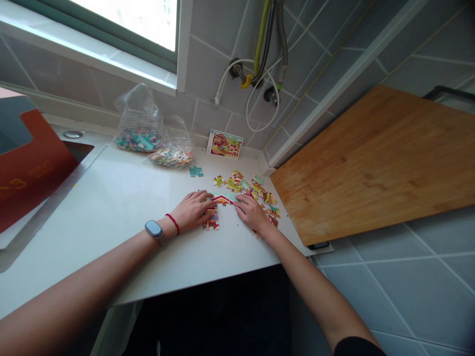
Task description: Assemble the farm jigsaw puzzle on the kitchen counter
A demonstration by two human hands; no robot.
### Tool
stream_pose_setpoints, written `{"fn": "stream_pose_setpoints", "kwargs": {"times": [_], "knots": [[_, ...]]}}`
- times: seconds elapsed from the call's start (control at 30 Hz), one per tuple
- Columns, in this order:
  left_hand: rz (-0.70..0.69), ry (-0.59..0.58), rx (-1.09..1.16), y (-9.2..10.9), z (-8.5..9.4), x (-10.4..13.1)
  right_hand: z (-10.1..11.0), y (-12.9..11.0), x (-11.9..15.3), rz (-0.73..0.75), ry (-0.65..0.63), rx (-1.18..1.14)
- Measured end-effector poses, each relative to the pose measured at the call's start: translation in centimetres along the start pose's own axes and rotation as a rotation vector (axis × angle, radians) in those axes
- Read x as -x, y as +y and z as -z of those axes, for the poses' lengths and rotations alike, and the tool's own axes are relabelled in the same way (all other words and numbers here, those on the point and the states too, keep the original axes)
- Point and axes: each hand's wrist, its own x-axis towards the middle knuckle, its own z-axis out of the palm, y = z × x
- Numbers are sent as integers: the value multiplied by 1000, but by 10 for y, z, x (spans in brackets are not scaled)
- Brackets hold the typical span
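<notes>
Several jigsaw pieces lie joined in front of me on the white counter, with a red roof-shaped strip [222, 199] along the top and a column of pieces [212, 222] running down its left side. My left hand [191, 210] rests flat over that column, fingers stretched and touching the pieces. At the right end of the strip, my right hand [250, 210] has its fingertips and thumb on the edge of a jigsaw piece, partly hidden by the fingers. Loose jigsaw pieces [235, 180] are scattered behind and to the right of my right hand. One teal piece [196, 171] lies apart.
Two clear bags of pieces, one larger [139, 123] and one smaller [172, 151], stand near the wall. A farm picture card [224, 144] leans there. An orange-red box [33, 163] is at left, a wooden board [382, 163] at right. Hoses [263, 39] hang above.
</notes>
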Motion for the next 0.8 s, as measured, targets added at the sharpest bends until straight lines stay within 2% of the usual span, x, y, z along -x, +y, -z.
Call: {"fn": "stream_pose_setpoints", "kwargs": {"times": [0.27,0.4,0.6,0.8], "knots": [[3,6,5,-1,-2,0,-3,-24,-7,-74,-57,10],[2,7,6,-1,-1,0,-8,-28,-7,-139,-22,36],[1,-21,-22,0,1,0,-20,-34,-6,-226,72,-49],[9,-26,-12,0,0,0,-26,-46,-9,-350,76,-29]]}}
